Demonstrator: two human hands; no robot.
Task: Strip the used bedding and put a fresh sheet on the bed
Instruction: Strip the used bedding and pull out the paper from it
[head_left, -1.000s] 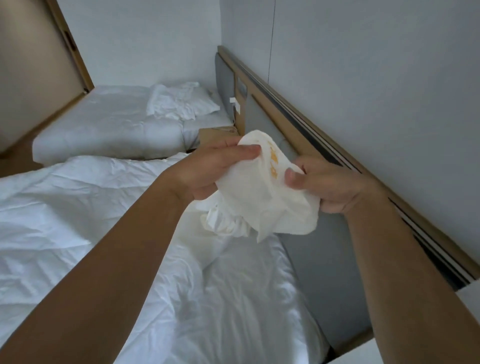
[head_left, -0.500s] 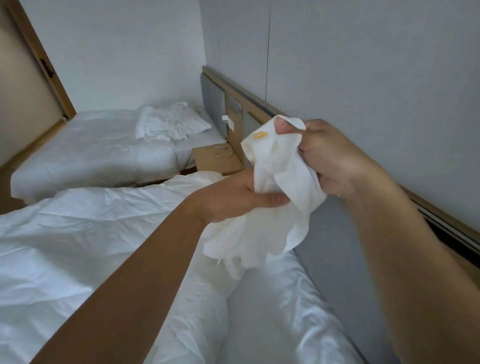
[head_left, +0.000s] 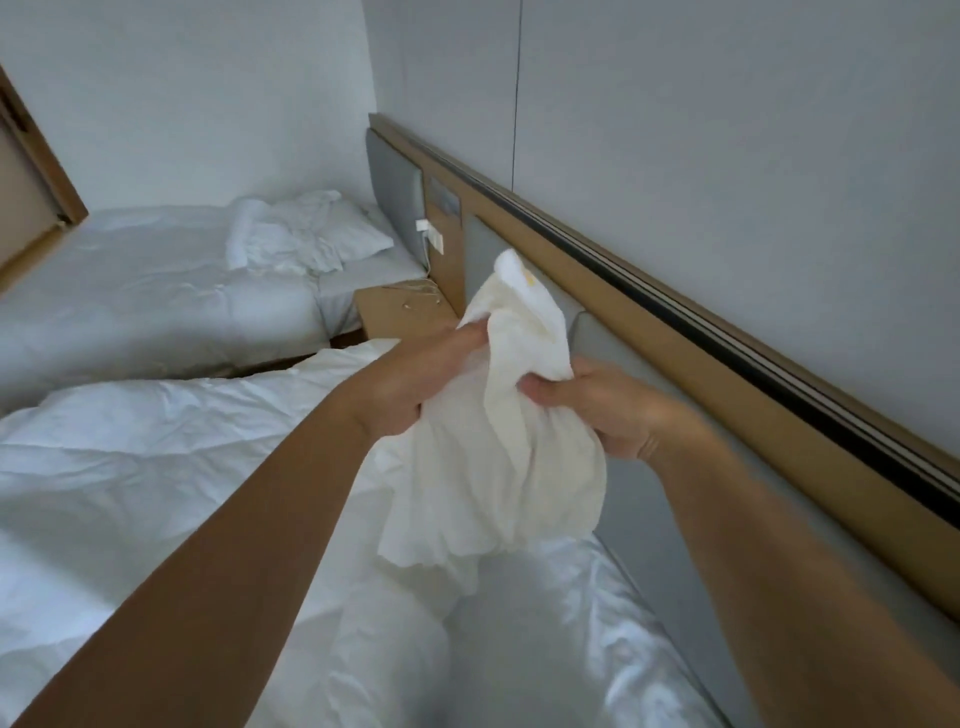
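Left hand (head_left: 415, 379): the arm is extended forward over the near bed (head_left: 156, 467), and the fingers are curled tight on the left side of the bunched white bedding (head_left: 498, 467).

Right hand (head_left: 597, 410): the arm is extended along the grey headboard panel (head_left: 649, 525). The bedding's right side is pinched between thumb and curled fingers.

Room: the bed's head edge is bounded by the headboard panel, with a wooden rail (head_left: 675, 353) above it. Open mattress is seen to the left. A gap, a nightstand (head_left: 400, 312) and a far bed (head_left: 156, 270) with a pillow (head_left: 322, 236) lie beyond.

Bedding: it is held raised between both hands above the head end of the near bed. A yellow mark (head_left: 529, 279) is shown near its top, and its lower folds are draped down to the bed.
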